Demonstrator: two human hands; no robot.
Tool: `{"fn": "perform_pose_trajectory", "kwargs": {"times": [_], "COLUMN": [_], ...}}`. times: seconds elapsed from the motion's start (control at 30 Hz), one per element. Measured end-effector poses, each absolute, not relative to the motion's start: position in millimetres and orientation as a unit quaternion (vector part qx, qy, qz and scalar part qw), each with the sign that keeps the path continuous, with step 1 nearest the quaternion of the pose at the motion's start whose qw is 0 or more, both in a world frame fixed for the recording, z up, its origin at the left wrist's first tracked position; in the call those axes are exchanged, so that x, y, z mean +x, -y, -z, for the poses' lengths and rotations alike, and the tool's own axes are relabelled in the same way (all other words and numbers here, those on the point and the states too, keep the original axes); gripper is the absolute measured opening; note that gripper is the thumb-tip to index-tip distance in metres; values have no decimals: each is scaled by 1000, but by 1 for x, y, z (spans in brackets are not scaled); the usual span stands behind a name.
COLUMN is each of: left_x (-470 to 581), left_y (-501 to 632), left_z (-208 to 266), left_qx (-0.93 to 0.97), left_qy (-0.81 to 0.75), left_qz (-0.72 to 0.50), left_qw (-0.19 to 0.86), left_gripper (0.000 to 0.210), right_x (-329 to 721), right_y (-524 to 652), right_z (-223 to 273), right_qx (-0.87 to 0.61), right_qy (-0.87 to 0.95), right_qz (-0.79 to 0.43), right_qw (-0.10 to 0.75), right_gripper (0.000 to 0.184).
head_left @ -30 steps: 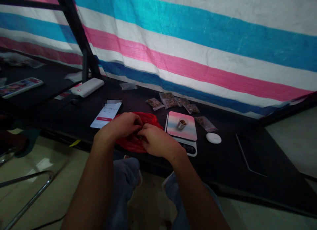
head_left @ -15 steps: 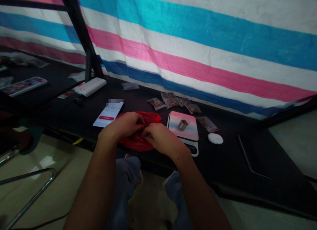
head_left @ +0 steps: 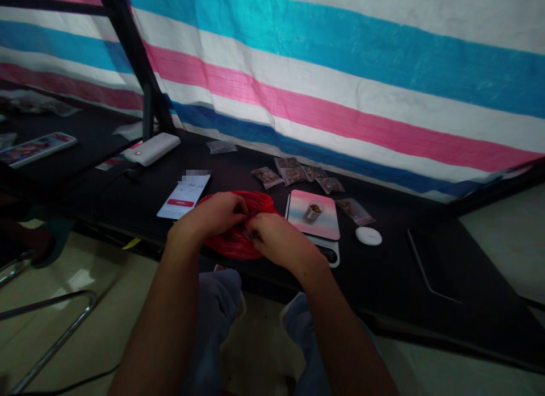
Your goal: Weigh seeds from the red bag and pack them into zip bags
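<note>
A red plastic bag [head_left: 234, 248] lies open at the table's front edge. My left hand [head_left: 223, 211] rests over its left side, fingers curled onto the plastic near the opening. From the other side my right hand [head_left: 272, 232] reaches into the opening with its fingertips pinched together; what they hold is too dark to make out. Just right of this hand stands a kitchen scale [head_left: 334, 232] with a pink, white and blue top. On it sits a small cup [head_left: 313, 215] with brown bits inside.
Behind the scale lie several small zip bags [head_left: 293, 174] of brown bits, another zip bag [head_left: 355, 211] to its right. Nearby are a white oval case [head_left: 368, 236], a lit phone [head_left: 183, 197], a white power bank [head_left: 153, 149] and a dark tablet [head_left: 430, 265]. A striped sheet [head_left: 340, 72] hangs behind.
My right fingertips have shifted slightly within the bag's opening. My left hand stays almost in place. The whole view has moved a little; the scale and cup look unchanged.
</note>
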State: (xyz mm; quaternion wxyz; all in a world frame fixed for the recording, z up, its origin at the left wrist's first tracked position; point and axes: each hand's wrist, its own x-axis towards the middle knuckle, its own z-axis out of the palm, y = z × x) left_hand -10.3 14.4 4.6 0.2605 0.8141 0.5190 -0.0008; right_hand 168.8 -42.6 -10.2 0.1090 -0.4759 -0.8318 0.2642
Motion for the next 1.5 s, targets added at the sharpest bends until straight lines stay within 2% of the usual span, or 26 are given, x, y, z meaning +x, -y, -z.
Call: {"fn": "perform_pose_trajectory", "kwargs": {"times": [0.33, 0.6, 1.07, 1.3, 1.5], "left_x": [-8, -8, -13, -12, -7], "left_y": [-11, -11, -13, -13, -11], "left_z": [-8, -8, -8, -10, -12], "left_qx": [805, 810, 803, 802, 808], "left_qy": [-530, -522, -527, -526, -493], "left_qz": [-6, -13, -31, -43, -92], "left_qw": [267, 267, 276, 279, 310], "left_gripper": [25, 24, 24, 25, 22], "right_x": [175, 171, 177, 182, 219], "right_y": [41, 43, 42, 40, 44], "right_z": [2, 5, 7, 6, -23], "right_qx": [-526, -544, -552, -540, -570], "right_qy": [816, 810, 807, 808, 757], "right_qz": [-210, -210, -196, -200, -203], "right_qw": [119, 68, 77, 125, 249], "right_gripper": [22, 28, 22, 18, 18]}}
